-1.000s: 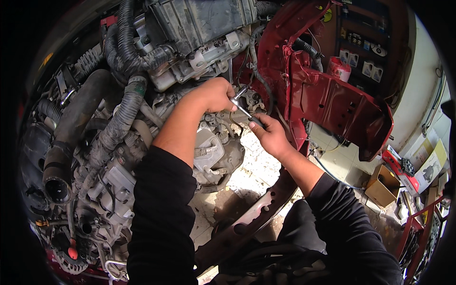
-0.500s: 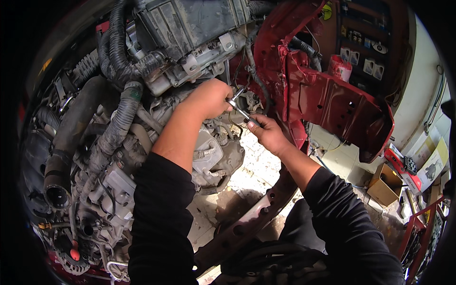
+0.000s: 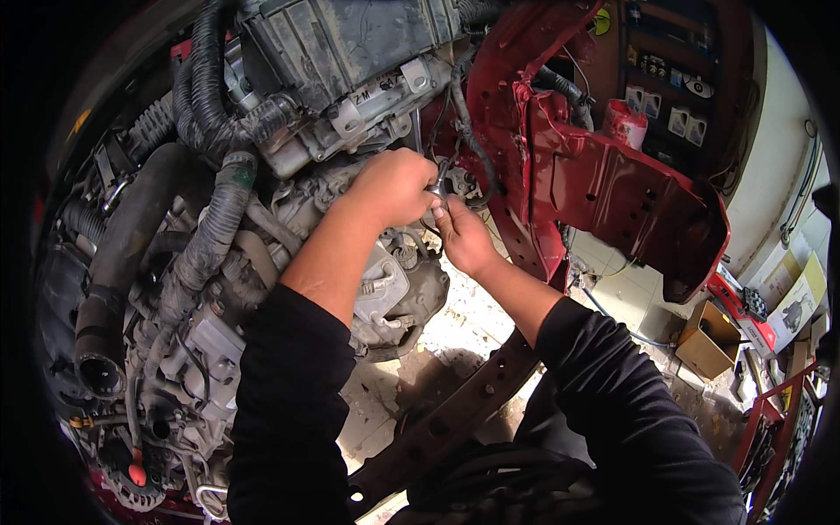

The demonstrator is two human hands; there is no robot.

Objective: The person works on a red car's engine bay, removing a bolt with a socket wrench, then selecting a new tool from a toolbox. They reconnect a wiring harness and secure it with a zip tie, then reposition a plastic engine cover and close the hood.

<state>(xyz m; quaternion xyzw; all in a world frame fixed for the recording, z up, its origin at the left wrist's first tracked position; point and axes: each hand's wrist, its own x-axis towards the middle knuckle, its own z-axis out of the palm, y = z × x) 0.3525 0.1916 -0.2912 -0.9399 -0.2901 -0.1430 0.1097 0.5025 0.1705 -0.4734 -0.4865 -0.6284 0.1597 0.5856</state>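
Note:
Above the gap beside the engine, both my hands meet on a shiny metal ratchet (image 3: 440, 186). My left hand (image 3: 399, 186) is closed round its head end, knuckles up. From the right, my right hand (image 3: 466, 234) grips it with the thumb near the left fingertips. Most of the ratchet, its handle included, is hidden by the fingers. Just beyond my hands are a grimy bracket and dark hoses (image 3: 477, 144). Left of them lies the dusty engine (image 3: 385, 284).
A red body panel (image 3: 612, 184) juts out on the right. A dark red crossmember (image 3: 437, 429) runs below my hands. Thick ribbed hoses (image 3: 197, 254) and a black box (image 3: 350, 44) fill the left and top. A cardboard box (image 3: 709, 337) stands on the floor at right.
My right hand has moved left and up along the ratchet toward my left hand. The handle that showed between them is now covered. My left hand has shifted slightly right.

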